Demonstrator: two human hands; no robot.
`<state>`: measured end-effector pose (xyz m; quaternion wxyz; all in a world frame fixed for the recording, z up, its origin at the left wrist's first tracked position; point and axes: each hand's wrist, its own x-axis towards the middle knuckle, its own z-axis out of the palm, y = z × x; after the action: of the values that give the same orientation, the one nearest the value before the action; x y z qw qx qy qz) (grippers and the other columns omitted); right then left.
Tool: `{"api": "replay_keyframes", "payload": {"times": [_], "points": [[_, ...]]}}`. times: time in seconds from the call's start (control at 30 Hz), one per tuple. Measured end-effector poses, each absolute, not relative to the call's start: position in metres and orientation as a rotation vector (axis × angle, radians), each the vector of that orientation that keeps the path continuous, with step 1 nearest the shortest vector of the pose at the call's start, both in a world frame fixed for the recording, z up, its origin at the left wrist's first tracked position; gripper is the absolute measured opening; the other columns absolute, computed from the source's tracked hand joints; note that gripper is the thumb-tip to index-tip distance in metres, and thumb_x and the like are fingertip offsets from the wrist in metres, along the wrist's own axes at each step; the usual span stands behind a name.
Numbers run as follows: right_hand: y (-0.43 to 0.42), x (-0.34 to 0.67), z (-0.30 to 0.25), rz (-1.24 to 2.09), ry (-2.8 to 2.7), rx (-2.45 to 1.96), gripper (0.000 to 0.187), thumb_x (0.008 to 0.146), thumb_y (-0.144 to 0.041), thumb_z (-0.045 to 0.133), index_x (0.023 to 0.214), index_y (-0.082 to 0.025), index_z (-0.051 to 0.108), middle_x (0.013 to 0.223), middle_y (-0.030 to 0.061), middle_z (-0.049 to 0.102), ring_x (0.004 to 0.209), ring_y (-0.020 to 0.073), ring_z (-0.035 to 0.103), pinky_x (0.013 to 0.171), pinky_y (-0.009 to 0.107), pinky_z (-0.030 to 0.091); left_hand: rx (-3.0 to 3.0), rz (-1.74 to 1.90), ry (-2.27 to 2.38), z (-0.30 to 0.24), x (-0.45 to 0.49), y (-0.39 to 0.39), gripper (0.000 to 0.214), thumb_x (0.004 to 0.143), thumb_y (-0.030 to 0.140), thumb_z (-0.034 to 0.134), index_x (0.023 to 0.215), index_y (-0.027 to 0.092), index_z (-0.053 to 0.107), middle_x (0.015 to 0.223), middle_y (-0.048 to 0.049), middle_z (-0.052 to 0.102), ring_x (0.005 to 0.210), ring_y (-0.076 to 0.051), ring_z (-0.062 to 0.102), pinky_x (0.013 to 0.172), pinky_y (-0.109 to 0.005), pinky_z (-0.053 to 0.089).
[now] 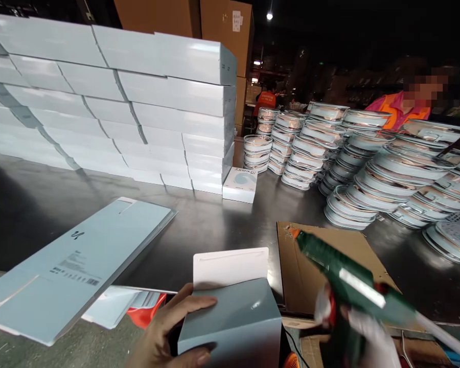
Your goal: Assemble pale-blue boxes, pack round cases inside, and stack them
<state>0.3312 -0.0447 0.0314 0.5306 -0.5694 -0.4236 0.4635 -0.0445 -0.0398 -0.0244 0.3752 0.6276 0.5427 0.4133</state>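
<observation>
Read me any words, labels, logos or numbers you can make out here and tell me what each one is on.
"SAURY", roughly, seen upside down: small white box by the stacked pale blue boxes; letters unsure.
Small logo mark, lines of print and a barcode: flat carton lying left; too small to read.
White label: brown carton behind; blurred.
Box in the left hand, glue gun in the right hand: no text.

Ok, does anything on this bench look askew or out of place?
Mostly tidy. One small box lies apart at the foot of the stacked boxes. A flattened carton lies skewed on a loose pile. The left hand holds a box with its flap up; the right hand holds a glue gun.
</observation>
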Motion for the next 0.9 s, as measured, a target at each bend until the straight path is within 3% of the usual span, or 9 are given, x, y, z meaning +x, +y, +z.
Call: {"api": "replay_keyframes", "payload": {"times": [0.13,0.27,0.33,0.37,0.43,0.53,0.63,0.73,0.9], "points": [[-0.01,0.358,0.038,1.217,-0.714,-1.559,0.041,0.071,-0.06,0.078,0.086,-0.022,0.076,0.083,0.0088,0.081,0.082,0.0305,0.078,0.075,0.041,0.064,1.602,0.97,1.327,-0.015,-0.043,-0.038,0.056,0.067,0.058,0.091,0.119,0.04,0.08,0.133,-0.0115,0.076,0.148,-0.047,0.046,0.115,-0.067,0.042],[-0.018,0.389,0.042,1.057,-0.727,-1.878,0.024,0.071,-0.045,0.085,0.073,-0.024,0.073,0.051,0.0015,0.067,0.048,0.0221,0.065,0.051,0.031,0.056,1.568,1.006,1.27,-0.004,-0.037,-0.037,0.051,0.071,0.067,0.085,0.115,0.042,0.08,0.123,-0.0086,0.08,0.147,-0.044,0.049,0.119,-0.064,0.039],[-0.029,0.377,0.041,0.855,-0.902,-1.842,0.029,0.069,-0.042,0.09,0.087,-0.027,0.074,0.06,-0.0009,0.07,0.055,0.0196,0.066,0.058,0.027,0.057,1.57,1.008,1.252,-0.006,-0.036,-0.036,0.052,0.071,0.068,0.084,0.115,0.041,0.081,0.121,-0.009,0.08,0.148,-0.043,0.048,0.119,-0.062,0.039],[-0.032,0.362,0.039,0.816,-1.047,-1.725,0.046,0.07,-0.046,0.09,0.11,-0.03,0.072,0.08,0.0013,0.078,0.072,0.0212,0.073,0.07,0.027,0.059,1.576,1.003,1.255,-0.008,-0.036,-0.036,0.052,0.071,0.068,0.084,0.115,0.04,0.081,0.121,-0.0095,0.08,0.148,-0.043,0.047,0.119,-0.061,0.039],[-0.035,0.321,0.034,0.994,-1.363,-1.343,0.096,0.079,-0.056,0.085,0.157,-0.042,0.031,0.142,0.0066,0.067,0.124,0.0246,0.068,0.103,0.035,0.054,1.605,0.996,1.256,-0.014,-0.036,-0.033,0.051,0.072,0.064,0.085,0.116,0.038,0.08,0.121,-0.0105,0.08,0.147,-0.044,0.049,0.117,-0.06,0.043],[-0.032,0.265,0.026,1.354,-1.59,-0.901,0.112,0.089,-0.059,0.074,0.16,-0.052,-0.014,0.163,0.007,0.044,0.147,0.024,0.049,0.118,0.045,0.041,1.601,1.083,1.173,-0.019,-0.03,-0.03,0.044,0.077,0.058,0.084,0.114,0.034,0.079,0.128,-0.0121,0.075,0.137,-0.043,0.058,0.104,-0.051,0.057],[-0.027,0.245,0.023,1.253,-1.69,-0.846,0.085,0.101,-0.049,0.061,0.162,-0.052,0.001,0.149,0.0059,0.053,0.139,0.0223,0.056,0.113,0.039,0.047,1.403,1.401,0.977,-0.015,-0.015,-0.028,0.037,0.081,0.05,0.085,0.11,0.033,0.069,0.145,-0.0099,0.062,0.129,-0.038,0.065,0.091,-0.042,0.062],[-0.023,0.251,0.027,0.949,-1.944,-0.842,0.077,0.093,-0.039,0.073,0.157,-0.05,0.031,0.142,0.0046,0.055,0.135,0.0254,0.058,0.108,0.034,0.051,1.289,1.564,0.817,-0.005,-0.004,-0.024,0.04,0.087,0.04,0.084,0.118,0.039,0.059,0.126,-0.0036,0.068,0.127,-0.032,0.066,0.095,-0.041,0.06],[-0.015,0.262,0.04,0.714,-2.185,-0.845,0.065,0.09,-0.036,0.078,0.148,-0.046,0.05,0.14,0.0038,0.057,0.117,0.0202,0.068,0.097,0.026,0.056,1.599,1.259,0.761,0.005,-0.013,-0.013,0.018,0.093,0.042,0.076,0.109,0.034,0.079,0.108,-0.0064,0.062,0.123,-0.031,0.065,0.104,-0.043,0.055]]}}
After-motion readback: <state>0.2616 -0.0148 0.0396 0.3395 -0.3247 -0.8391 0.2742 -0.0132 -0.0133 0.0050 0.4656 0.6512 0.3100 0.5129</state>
